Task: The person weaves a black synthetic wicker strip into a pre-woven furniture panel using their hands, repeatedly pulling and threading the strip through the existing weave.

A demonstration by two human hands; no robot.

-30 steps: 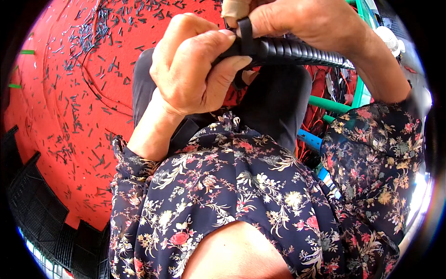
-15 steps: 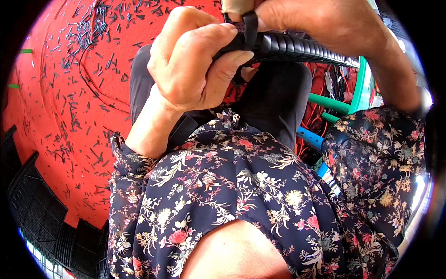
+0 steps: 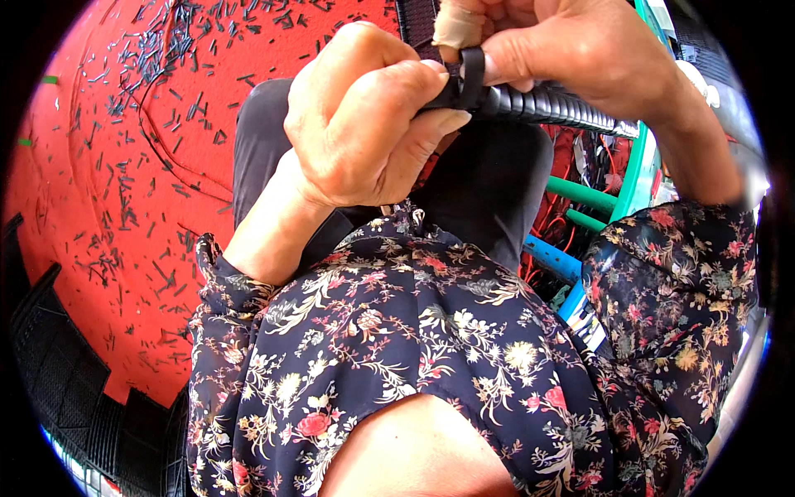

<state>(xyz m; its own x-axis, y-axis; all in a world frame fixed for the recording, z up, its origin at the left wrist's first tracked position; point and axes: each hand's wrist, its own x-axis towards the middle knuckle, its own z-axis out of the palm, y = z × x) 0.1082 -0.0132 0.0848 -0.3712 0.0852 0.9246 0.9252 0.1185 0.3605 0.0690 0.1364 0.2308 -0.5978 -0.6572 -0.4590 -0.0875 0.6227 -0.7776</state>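
A bar wrapped in black strip (image 3: pixel 571 108) runs across above my knees, its coils lying side by side toward the right. My left hand (image 3: pixel 356 116) is closed around the bar's left part, thumb and forefinger pinching it beside the loop. A flat black strip (image 3: pixel 472 76) stands up in a loop over the bar, between my two hands. My right hand (image 3: pixel 580 50) is closed, its thumb and fingers gripping this strip. A tan covering (image 3: pixel 458 26) wraps one of its fingertips. Where the strip's end goes is hidden behind the fingers.
Many short black offcuts (image 3: pixel 166 50) lie scattered over the red floor (image 3: pixel 91 199). Black woven panels (image 3: pixel 62 348) stand at the lower left. To the right are a green metal frame (image 3: pixel 633 178), a blue bar (image 3: pixel 553 258) and tangled red strands (image 3: pixel 565 215).
Both hands and the wrapped bar have shifted a little right and down. The strip's loop has moved right with them, and my right hand has turned slightly, showing more of its fingers.
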